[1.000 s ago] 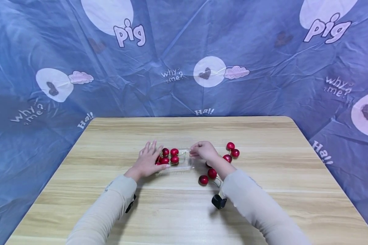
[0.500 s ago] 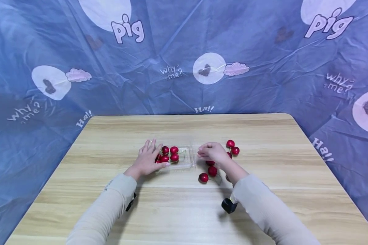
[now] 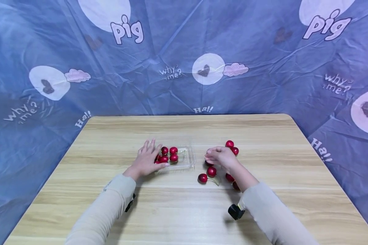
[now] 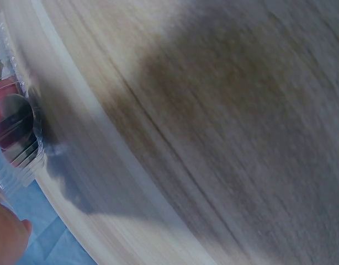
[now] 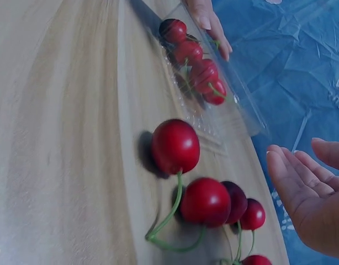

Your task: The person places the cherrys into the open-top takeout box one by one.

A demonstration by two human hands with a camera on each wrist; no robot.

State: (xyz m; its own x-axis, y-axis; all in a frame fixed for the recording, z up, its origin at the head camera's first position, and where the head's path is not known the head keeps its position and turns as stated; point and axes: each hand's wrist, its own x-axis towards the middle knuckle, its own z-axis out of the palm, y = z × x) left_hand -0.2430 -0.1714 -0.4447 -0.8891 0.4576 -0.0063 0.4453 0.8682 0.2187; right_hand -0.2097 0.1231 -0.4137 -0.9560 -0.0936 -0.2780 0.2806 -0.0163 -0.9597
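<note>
Plainly, the clear plastic container (image 3: 188,158) lies near the middle of the worktop (image 3: 184,207), with red cherries (image 3: 173,158) grouped in its left part and its right part showing bare plastic. The left hand (image 3: 144,160) rests over that left end, fingers spread and thumb along the near side, partly covering some of the fruit. To the right of the container, loose cherries (image 3: 211,171) lie scattered on the worktop, some beneath the right hand (image 3: 222,158).

Behind it all, the blue cloth (image 3: 178,97) bears the printed words "pig", "why me?" and "Ha!!", each more than once.

From the head, the right hand's fingers look bunched; the right wrist view shows them loosely bent with the thumb apart, and nothing in the grasp. That view also reveals two of the nearest loose cherries sharing a joined green stem. The left wrist view catches the container's ribbed wall, with dark fruit behind it, but only a blurred bit of the left hand.
</note>
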